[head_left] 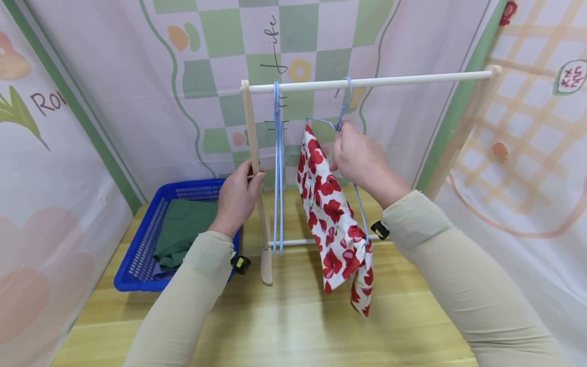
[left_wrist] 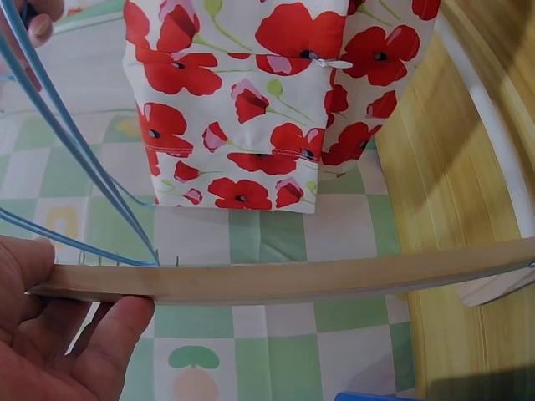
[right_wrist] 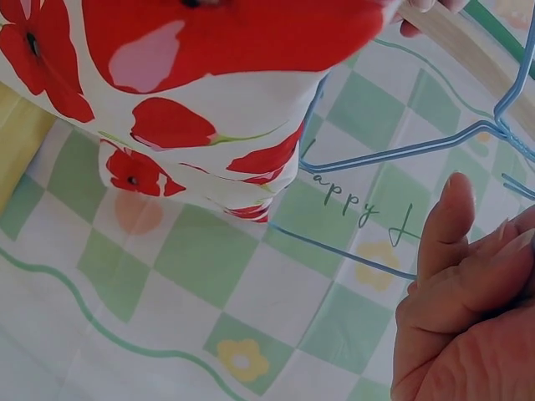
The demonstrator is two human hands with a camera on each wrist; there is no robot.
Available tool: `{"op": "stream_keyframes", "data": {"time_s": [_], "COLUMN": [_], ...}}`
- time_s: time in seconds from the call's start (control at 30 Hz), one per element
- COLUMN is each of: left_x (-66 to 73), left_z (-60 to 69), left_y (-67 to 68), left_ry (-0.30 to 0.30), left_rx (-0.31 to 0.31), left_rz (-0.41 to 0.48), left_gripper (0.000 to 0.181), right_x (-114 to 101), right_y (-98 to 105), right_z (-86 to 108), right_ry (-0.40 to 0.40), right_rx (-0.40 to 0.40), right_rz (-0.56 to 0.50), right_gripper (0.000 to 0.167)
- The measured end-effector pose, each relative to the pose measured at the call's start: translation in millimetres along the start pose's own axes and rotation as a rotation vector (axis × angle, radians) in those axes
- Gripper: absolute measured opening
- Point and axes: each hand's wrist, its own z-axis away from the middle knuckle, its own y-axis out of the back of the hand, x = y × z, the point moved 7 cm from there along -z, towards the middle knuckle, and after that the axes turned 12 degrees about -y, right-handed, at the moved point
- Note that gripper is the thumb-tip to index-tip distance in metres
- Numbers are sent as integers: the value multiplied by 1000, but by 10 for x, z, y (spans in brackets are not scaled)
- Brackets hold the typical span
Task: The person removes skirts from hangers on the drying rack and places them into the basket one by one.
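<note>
My right hand holds a light blue hanger just below its hook, which sits over the white top rail. A white cloth with red poppies hangs from this hanger, slanting down, its lower end bunched at one hanger corner. Around the wooden upright at the rack's left end, my left hand has its thumb and fingers; the left wrist view shows this grip on the wood. Beside that upright hang several bare blue hangers, close together.
Left of the rack, a blue plastic basket holds folded dark green cloth. A white lower bar crosses the rack above the wooden table. Behind stands a printed curtain; the rack's right upright is near the right curtain.
</note>
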Motion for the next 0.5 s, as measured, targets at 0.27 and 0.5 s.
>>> {"op": "stream_keyframes", "data": {"time_s": [0.27,0.5], "left_x": [-23,-30], "left_z": [7,14], "left_y": [-14,-22], "left_ry": [35,43], "left_rx": [30,50], "left_rz": [23,25], "left_gripper": [32,31], "right_x": [7,14], "right_y": [-10,0], "right_z": [2,4], "right_ry": [9,20], "right_rx": [5,14], "right_rz": [1,9], "right_gripper": [43,41]}}
